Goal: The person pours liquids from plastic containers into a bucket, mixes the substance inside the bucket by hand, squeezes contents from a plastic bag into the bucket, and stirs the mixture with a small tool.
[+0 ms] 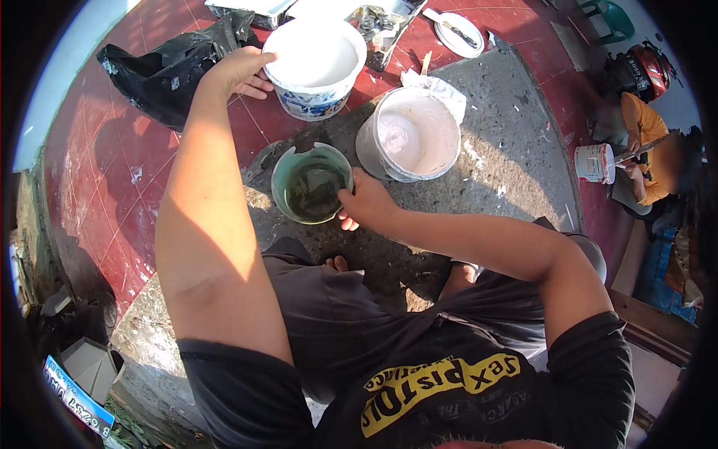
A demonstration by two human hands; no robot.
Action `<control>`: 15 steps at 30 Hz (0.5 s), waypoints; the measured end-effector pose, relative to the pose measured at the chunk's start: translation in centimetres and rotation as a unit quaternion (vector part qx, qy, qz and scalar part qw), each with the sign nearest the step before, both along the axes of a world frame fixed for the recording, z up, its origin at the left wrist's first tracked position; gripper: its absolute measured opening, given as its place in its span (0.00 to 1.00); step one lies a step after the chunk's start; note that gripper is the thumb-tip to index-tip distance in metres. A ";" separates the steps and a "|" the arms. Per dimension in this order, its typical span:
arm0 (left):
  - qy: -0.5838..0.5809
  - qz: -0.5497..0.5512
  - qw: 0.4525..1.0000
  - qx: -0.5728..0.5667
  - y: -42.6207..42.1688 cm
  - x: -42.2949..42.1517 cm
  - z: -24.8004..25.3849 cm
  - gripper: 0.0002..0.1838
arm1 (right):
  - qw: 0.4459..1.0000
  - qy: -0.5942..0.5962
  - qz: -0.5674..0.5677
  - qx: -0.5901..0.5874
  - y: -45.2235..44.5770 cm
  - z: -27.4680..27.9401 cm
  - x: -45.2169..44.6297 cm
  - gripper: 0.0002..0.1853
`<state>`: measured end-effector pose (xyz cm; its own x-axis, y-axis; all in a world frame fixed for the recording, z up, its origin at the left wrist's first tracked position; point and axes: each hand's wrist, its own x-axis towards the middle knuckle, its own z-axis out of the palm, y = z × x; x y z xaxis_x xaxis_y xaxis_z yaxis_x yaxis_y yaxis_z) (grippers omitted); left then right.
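Note:
My left hand point(243, 72) grips the rim of a white bucket point(313, 103), thumb at the edge and fingers along its outer wall. White material, like paint or filler, fills much of this bucket. In my right hand point(370, 203) is a green plastic container point(281, 179) with a jagged, broken rim, held by its right side. Its inside looks dark and wet; how much liquid it holds I cannot tell. Just right of it stands a paint-smeared pail point(446, 161) with a whitish lump inside. A white cloth or bag point(451, 99) hangs behind that pail.
A black plastic bag point(149, 78) lies on red tiles point(112, 172) at left. Behind are a tray point(258, 9) and a white lid point(458, 35) with a tool on it. At right, a person in an orange shirt point(657, 165) sits by another white bucket point(594, 163).

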<state>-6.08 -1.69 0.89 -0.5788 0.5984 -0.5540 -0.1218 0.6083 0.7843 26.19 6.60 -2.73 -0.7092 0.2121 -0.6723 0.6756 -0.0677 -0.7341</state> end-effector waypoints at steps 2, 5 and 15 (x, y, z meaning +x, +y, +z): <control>0.010 -0.001 1.000 -0.013 0.5 -0.1 -0.1 0.25 | 1.000 0.009 -0.014 0.024 -0.8 -2.1 0.1 0.21; 0.025 -0.005 0.999 -0.031 0.9 -0.2 -0.3 0.28 | 0.998 0.009 -0.048 0.035 -1.2 -2.6 -0.1 0.23; 0.068 -0.014 0.998 -0.001 1.4 -0.2 -1.2 0.32 | 0.989 0.005 -0.148 -0.007 -0.9 -3.7 0.6 0.25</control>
<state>-6.31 -0.27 -0.28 -0.6317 0.6145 -0.4725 0.0030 0.6115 0.7912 26.83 5.72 -6.41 -0.6247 0.4025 -0.6691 0.6170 -0.2708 -0.7389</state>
